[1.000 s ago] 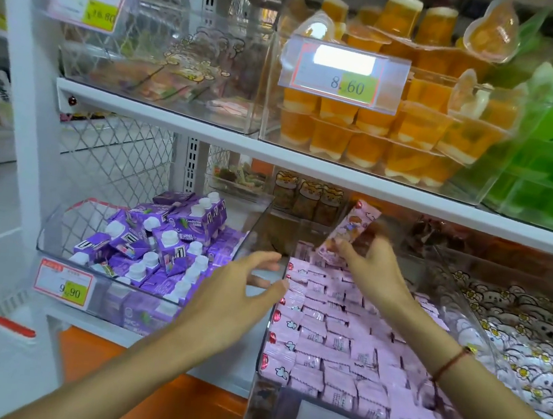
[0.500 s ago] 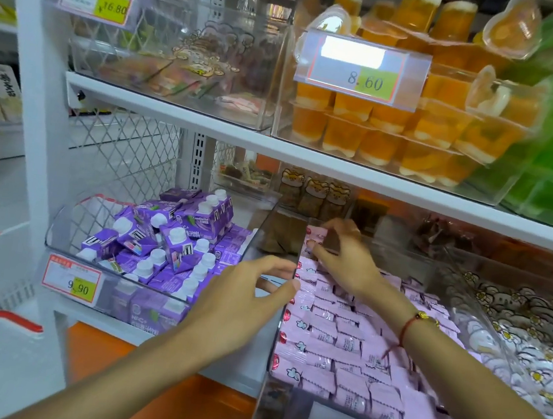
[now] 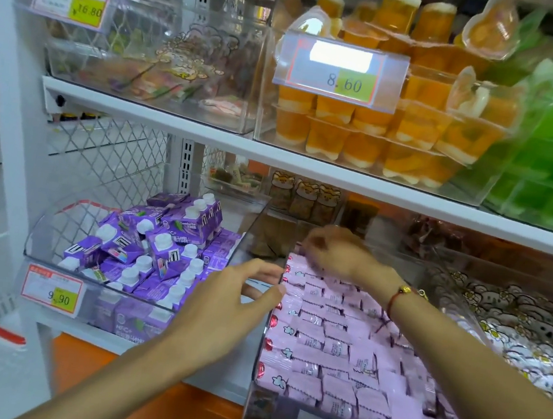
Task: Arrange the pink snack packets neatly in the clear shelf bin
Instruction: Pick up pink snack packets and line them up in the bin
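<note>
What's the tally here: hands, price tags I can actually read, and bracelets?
Hands: 2, the left hand and the right hand
Readable price tags: 3, the 16.80 tag, 8.60 tag and 9.90 tag
Bracelets: 1, a red bracelet on the right wrist
Total: 6

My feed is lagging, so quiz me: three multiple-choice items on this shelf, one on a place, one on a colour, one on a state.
1. Where does the right hand work?
A. at the back of the pink snack packets
B. at the bin's front
C. in the purple cartons

2. What colour are the jelly cups behind the 8.60 tag?
A. blue
B. orange
C. white

3. How is the left hand?
A. gripping a carton
B. a fist
C. open at the clear shelf bin wall

Answers: 1 A, it reaches over the packets to the far row. 2 B, orange cups fill that bin. 3 C, its fingers are spread and hold nothing.
</note>
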The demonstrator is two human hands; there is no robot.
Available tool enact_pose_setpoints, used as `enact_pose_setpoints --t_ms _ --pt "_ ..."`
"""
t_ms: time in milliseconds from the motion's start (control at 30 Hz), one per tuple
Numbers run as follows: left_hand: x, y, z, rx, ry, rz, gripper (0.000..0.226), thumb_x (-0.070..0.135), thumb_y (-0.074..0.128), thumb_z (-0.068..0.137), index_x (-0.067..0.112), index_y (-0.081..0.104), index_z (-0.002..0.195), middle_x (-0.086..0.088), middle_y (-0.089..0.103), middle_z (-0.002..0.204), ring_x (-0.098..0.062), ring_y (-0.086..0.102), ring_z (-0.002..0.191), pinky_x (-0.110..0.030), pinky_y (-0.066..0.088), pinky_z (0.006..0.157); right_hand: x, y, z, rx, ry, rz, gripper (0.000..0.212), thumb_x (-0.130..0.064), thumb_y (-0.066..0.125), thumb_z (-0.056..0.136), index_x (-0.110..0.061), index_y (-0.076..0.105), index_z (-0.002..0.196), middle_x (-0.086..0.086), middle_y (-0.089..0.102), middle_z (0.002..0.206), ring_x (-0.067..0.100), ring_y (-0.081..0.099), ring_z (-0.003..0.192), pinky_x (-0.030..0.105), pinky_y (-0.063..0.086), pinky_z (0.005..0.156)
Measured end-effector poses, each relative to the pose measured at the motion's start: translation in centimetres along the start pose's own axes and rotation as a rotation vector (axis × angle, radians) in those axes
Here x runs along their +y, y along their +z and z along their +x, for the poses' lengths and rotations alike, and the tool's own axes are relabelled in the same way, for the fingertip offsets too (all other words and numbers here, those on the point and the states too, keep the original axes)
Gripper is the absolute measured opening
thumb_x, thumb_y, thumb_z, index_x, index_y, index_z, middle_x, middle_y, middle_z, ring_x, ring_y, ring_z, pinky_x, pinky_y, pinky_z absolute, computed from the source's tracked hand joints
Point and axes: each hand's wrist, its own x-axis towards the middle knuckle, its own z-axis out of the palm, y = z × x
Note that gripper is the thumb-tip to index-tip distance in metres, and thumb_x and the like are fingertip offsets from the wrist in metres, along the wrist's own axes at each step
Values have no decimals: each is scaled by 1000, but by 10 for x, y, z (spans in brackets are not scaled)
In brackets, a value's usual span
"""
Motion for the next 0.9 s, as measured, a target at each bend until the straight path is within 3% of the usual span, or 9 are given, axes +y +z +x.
enact_pose_setpoints --t_ms 67,167,233,300,433,567,700,833,900 --pt "-1 0 0 2 1 -2 14 40 60 88 41 63 102 31 64 101 12 59 83 -15 47 80 1 7 2 86 107 155 12 -27 50 96 -22 61 100 4 69 81 22 64 66 32 51 57" --pt "0 -1 1 -3 7 -7 12 43 59 87 44 62 98 33 63 100 12 59 83 -11 47 77 3 16 5 41 106 29 30 -33 52 95 -22 59 122 2 64 93 17 57 73 25 43 66" --pt "0 -2 1 -4 7 -17 10 41 60 87 44 62 96 32 63 99 12 59 84 -10 46 76 2 15 7 39 119 29 29 -33 53 95 -20 62 119 -5 57 73 13 57 61 23 44 63" --pt "0 -2 1 -2 4 -25 11 38 61 87 42 63 97 30 64 99 11 60 83 -12 46 79 0 13 10 64 125 7 22 -31 60 91 -21 66 110 -9 55 66 10 57 55 24 48 60" --pt "1 -1 0 15 -1 -35 13 34 62 87 37 65 100 27 66 100 10 60 82 -19 48 84 -2 17 12 153 137 -14 18 -27 66 87 -20 70 102 -1 69 98 14 59 80 26 49 71" --pt "1 -1 1 22 -1 -42 11 34 62 87 37 65 98 29 66 97 10 60 80 -20 48 83 -3 22 12 217 90 3 14 -22 58 92 -16 63 103 5 61 104 19 58 80 29 48 66" --pt "1 -2 1 8 3 -51 10 34 62 87 37 64 97 29 65 97 10 60 80 -19 48 81 -10 8 13 323 3 25 14 -19 45 97 -11 48 109 6 53 109 21 55 91 34 50 73" --pt "3 -4 1 42 18 -30 17 39 61 86 36 64 102 25 65 102 9 60 88 -23 47 88 -19 -3 -14 617 10 378 17 -16 45 98 -9 46 114 4 60 101 7 57 71 11 43 52" --pt "4 -4 2 107 26 -40 27 43 60 84 35 61 110 24 63 108 5 58 97 -24 45 90 -25 -7 -37 765 69 628 16 -18 47 98 -10 49 112 0 63 94 -1 59 69 9 48 55"
